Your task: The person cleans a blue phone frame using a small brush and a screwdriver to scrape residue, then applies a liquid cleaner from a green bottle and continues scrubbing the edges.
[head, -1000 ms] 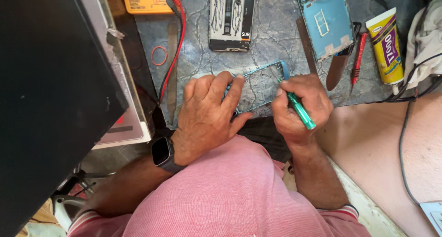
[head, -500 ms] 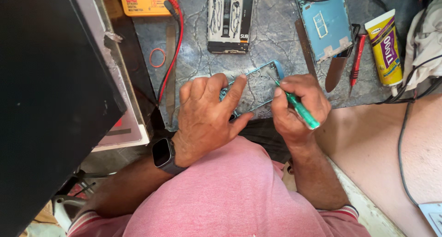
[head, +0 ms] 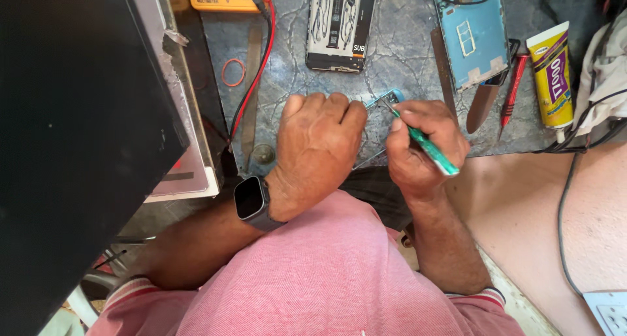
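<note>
One yellow glue tube far right.

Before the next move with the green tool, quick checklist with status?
1. Left hand pins the blue frame flat: ok.
2. Right hand grips the green tool: ok.
3. Tool tip meets the frame corner: ok.
4. Frame free of cracks: cannot tell, mostly hidden under the hands.
5. Red wires lie apart from the frame: ok.
6. Glue tube capped: cannot tell.
</note>
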